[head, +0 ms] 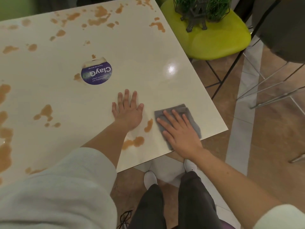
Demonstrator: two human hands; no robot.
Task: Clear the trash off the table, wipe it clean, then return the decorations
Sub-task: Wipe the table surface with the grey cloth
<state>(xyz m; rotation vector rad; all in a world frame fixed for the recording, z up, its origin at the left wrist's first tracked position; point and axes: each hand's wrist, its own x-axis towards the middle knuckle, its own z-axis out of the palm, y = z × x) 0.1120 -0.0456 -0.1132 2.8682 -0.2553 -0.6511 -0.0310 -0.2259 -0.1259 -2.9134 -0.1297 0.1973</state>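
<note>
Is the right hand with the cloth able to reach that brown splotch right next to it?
Probably yes. The right hand lies flat on the grey cloth, and the brown splotch sits just beside the cloth's edge on bare table, with nothing between them.

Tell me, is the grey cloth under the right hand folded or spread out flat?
Folded. The grey cloth shows a doubled layer at its far edge, with the right hand pressing flat on it.

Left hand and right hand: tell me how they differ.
The left hand lies flat on the bare cream table top; the right hand presses a folded grey cloth. The left sits farther in; the right is near the table's corner. Both have straight fingers.
</note>
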